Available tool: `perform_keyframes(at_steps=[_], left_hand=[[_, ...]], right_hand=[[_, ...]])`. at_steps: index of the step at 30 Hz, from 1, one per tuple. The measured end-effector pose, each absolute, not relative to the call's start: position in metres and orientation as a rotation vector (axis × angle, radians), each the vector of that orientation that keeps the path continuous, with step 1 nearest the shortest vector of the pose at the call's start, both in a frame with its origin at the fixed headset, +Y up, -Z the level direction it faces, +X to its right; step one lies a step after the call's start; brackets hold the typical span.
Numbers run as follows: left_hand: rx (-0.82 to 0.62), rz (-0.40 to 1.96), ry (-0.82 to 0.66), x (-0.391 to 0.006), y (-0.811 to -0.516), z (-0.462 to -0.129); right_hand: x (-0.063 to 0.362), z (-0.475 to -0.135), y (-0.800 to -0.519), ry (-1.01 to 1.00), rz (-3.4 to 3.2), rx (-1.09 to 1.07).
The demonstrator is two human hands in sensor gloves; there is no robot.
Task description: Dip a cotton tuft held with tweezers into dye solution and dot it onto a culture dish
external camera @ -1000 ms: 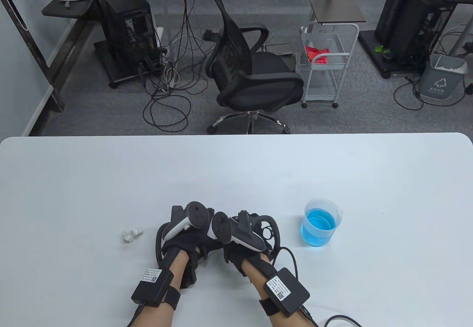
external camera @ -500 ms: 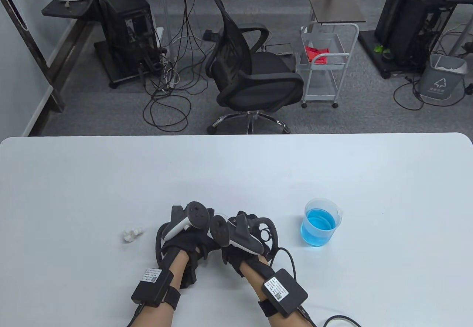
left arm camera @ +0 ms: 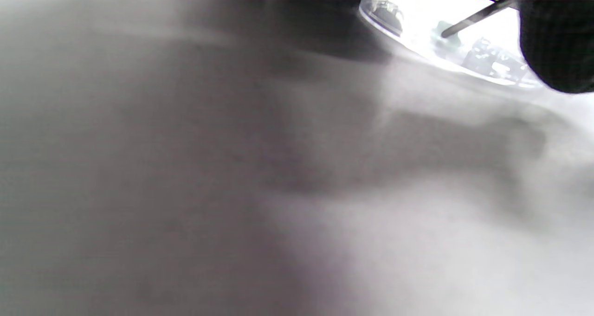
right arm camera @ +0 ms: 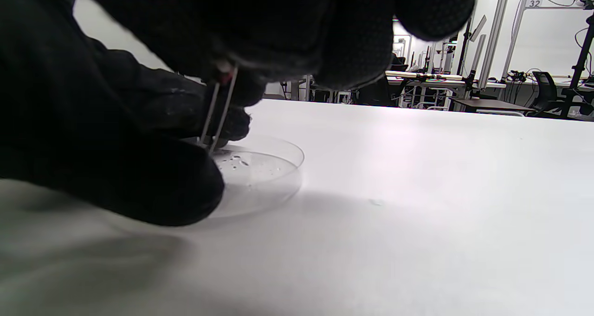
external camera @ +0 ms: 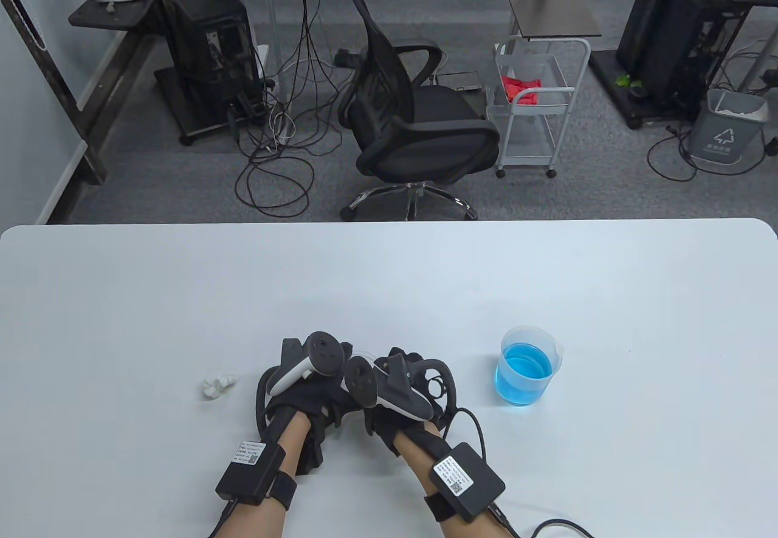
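My right hand [external camera: 389, 422] pinches thin metal tweezers [right arm camera: 218, 116], tips down in a clear culture dish [right arm camera: 264, 172]. The dish floor carries a few small droplets. In the left wrist view the tweezers' tip [left arm camera: 473, 18] holds a small pale tuft [left arm camera: 442, 29] against the dish [left arm camera: 464, 61]. My left hand [external camera: 307, 401] lies right beside the right one, with a gloved finger [left arm camera: 552, 37] at the dish's edge; whether it grips the dish does not show. In the table view both hands hide the dish. A beaker of blue dye solution [external camera: 526, 368] stands to the right of the hands.
A few loose white cotton pieces [external camera: 216, 385] lie on the white table [external camera: 389, 282] left of my left hand. A cable [external camera: 550, 526] trails from my right wrist along the table's near edge. An office chair [external camera: 413, 118] stands beyond the far edge.
My right hand has shifted slightly left, toward my left hand, and its tracker has tilted. The left hand, beaker and cotton pieces have not moved.
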State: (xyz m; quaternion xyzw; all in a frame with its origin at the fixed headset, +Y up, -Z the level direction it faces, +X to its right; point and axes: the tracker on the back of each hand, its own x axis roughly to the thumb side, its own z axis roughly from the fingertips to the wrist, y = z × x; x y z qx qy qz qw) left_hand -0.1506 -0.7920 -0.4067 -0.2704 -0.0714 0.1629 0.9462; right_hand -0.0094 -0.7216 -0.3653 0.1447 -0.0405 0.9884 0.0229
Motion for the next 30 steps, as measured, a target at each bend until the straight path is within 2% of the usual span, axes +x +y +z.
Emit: perform_keyframes(at_steps=[30], left_hand=[[-0.552,0.334,-0.146,-0.151,-0.792,-0.407]], right_hand=[[0.008,-0.373,-0.716,-0.107,3.060,0.327]])
